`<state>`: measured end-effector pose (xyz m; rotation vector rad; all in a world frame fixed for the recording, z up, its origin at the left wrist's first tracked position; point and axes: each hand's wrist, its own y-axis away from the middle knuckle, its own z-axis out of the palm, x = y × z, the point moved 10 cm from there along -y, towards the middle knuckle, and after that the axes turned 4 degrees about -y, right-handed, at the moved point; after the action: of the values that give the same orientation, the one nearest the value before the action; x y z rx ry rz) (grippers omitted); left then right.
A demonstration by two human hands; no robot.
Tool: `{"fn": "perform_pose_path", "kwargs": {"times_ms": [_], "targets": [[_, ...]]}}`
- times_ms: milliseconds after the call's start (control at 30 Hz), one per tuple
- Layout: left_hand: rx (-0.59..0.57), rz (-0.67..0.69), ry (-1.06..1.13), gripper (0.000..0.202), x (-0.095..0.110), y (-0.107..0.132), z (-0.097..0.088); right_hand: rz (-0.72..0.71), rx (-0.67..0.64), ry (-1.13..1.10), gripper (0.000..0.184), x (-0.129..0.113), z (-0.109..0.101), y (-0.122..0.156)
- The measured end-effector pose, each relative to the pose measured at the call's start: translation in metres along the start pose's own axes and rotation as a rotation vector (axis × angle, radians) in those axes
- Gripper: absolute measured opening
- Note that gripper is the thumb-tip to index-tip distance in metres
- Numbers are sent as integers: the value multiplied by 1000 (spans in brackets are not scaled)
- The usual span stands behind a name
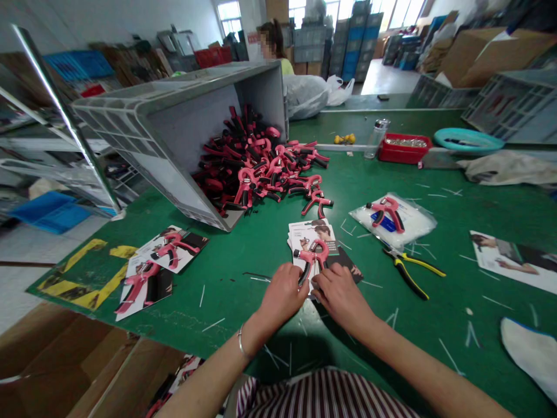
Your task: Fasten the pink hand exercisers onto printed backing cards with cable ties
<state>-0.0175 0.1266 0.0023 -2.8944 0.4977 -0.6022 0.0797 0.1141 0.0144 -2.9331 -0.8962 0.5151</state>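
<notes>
Well to the left of the hands, finished printed cards with pink trainers fixed on them (161, 261) lie on the green tabletop (243, 255). Beyond the left hand, a grey crate (174, 133) is tipped on its side and spills a heap of pink and black trainers (261, 162). The left hand (282, 293) curls its fingers round the lower handle end of a pink hand grip trainer (312, 258), which lies on a stack of cards (311, 232) just ahead of both hands. The right hand (342, 296) rests bent beside it; its fingertips are hidden, so its hold cannot be told. The trainer looks light and stiff, best held by its padded handles, while the cards would bend. To the right lie a bagged trainer (391, 215) and yellow-handled pliers (411, 270).
</notes>
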Motion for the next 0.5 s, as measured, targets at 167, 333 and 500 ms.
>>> {"fn": "perform_pose_path", "kwargs": {"times_ms": [167,333,500], "targets": [[-107,-49,292,16,-19,3,-2,23,-19,222,15,-9,7,-14],[-97,-79,437,15,-33,12,-7,3,-15,35,11,-6,-1,-16],[-14,-85,526,9,-22,6,-8,-20,9,-319,10,6,-9,-15]]}}
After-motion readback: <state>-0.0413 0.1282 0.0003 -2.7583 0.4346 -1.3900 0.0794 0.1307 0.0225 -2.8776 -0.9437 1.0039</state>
